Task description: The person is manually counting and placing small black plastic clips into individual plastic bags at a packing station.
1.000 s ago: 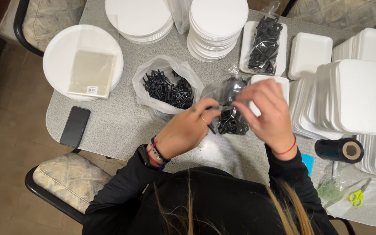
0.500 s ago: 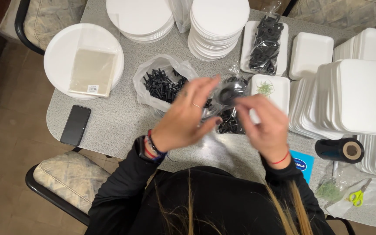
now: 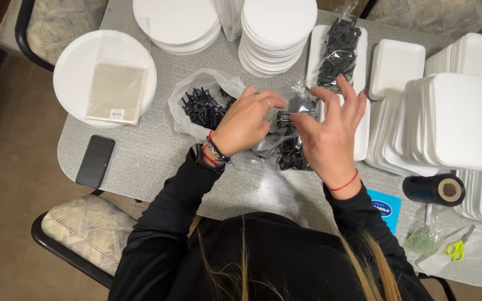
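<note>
Head view looks down on a grey speckled table (image 3: 157,150) where both hands meet over a small clear plastic bag of black plastic pieces (image 3: 292,151). The left hand (image 3: 246,120) pinches the crinkled top of that bag, and the right hand (image 3: 327,134) grips a small black cylindrical piece (image 3: 285,117) between thumb and forefinger, its other fingers spread. Both are clenched on their loads, not released. The bag looks light, soft and slippery, likely to sag or spill, so it seems best held by its gathered neck; the stiff little piece suits a fingertip pinch. Just left lies an open clear bag of loose black parts (image 3: 202,107); stacked white foam trays (image 3: 464,120) stand to the right.
</note>
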